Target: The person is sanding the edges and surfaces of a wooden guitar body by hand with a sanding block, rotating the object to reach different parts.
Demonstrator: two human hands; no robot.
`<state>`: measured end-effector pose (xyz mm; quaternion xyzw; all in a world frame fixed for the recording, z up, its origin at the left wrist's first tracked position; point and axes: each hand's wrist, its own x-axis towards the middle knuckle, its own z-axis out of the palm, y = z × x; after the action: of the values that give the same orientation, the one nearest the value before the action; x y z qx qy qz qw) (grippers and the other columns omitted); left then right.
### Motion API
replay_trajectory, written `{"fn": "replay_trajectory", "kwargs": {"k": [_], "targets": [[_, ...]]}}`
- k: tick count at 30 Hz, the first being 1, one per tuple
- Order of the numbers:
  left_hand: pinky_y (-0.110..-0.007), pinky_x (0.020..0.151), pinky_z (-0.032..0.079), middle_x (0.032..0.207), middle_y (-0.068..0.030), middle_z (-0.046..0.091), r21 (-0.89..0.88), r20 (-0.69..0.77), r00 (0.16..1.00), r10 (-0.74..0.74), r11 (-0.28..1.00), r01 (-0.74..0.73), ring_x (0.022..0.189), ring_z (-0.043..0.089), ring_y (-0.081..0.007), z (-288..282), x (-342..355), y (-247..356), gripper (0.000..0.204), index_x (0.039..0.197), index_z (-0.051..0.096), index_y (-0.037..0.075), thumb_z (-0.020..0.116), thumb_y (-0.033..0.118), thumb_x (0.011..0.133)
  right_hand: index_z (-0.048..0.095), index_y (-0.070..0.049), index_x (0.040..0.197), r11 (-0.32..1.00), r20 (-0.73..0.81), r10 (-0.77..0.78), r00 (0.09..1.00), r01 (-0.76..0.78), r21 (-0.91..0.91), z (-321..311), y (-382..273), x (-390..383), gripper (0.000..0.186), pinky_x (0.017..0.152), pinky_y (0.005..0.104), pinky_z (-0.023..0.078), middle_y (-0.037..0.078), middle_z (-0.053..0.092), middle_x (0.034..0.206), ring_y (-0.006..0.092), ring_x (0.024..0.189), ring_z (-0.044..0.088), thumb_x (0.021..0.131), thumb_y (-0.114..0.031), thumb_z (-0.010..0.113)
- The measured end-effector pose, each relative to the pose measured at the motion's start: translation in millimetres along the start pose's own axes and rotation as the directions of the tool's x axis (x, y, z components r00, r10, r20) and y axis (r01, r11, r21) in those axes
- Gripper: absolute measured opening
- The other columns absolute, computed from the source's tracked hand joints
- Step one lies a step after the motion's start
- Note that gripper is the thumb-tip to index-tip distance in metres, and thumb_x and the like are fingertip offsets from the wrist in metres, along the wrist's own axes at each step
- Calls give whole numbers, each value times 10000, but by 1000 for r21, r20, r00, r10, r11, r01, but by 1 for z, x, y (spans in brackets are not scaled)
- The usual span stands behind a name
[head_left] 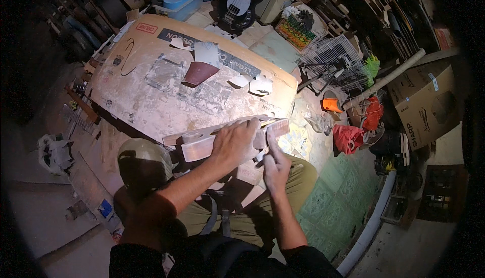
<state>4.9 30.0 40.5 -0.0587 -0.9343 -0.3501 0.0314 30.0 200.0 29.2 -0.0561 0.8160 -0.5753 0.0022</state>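
Observation:
A reddish-brown piece of wood lies across my lap at the near edge of the work surface, one thick end at left and a paler end at right. My left hand is closed over its middle, fingers curled across the top. My right hand grips near the right end from below, one finger stretched up against the wood. Between the hands shows a small greyish block, partly hidden by fingers; its kind I cannot make out. Sawdust coats both hands. Beyond lies a curved dark red sheet of sandpaper.
Dusty cardboard covers the work surface, with torn pale paper scraps on it. A blue plastic tub and a dark bass guitar are behind. At right stand a wire rack, a red cloth bag and a large carton.

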Motion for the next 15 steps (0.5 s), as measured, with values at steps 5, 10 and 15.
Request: {"fn": "replay_trajectory", "kwargs": {"k": [5,10,15], "targets": [[-502,738,525,938,-215,667,-1,12,1000,-9,1000,9,887,669,-403,-6,1,9,400,1116,550,28,676,250,808,564,-69,1394,940,-27,-148,989,132,-315,-15,26,19,570,691,258,472,82,657,894,124,716,534,841,36,470],[-503,718,520,854,-218,656,-61,-64,998,24,998,-28,831,661,-421,6,14,7,375,991,523,30,714,252,756,499,-15,1433,915,64,-2,998,28,-402,-25,20,28,618,820,240,462,144,648,1228,121,826,558,822,68,467],[-462,714,552,825,-209,683,-50,-43,998,-45,998,43,832,696,-353,-19,5,-12,334,1062,580,6,654,187,791,549,8,1381,984,65,107,992,-96,-148,23,-49,0,512,1002,358,446,227,608,1332,280,1161,606,869,15,539]]}}
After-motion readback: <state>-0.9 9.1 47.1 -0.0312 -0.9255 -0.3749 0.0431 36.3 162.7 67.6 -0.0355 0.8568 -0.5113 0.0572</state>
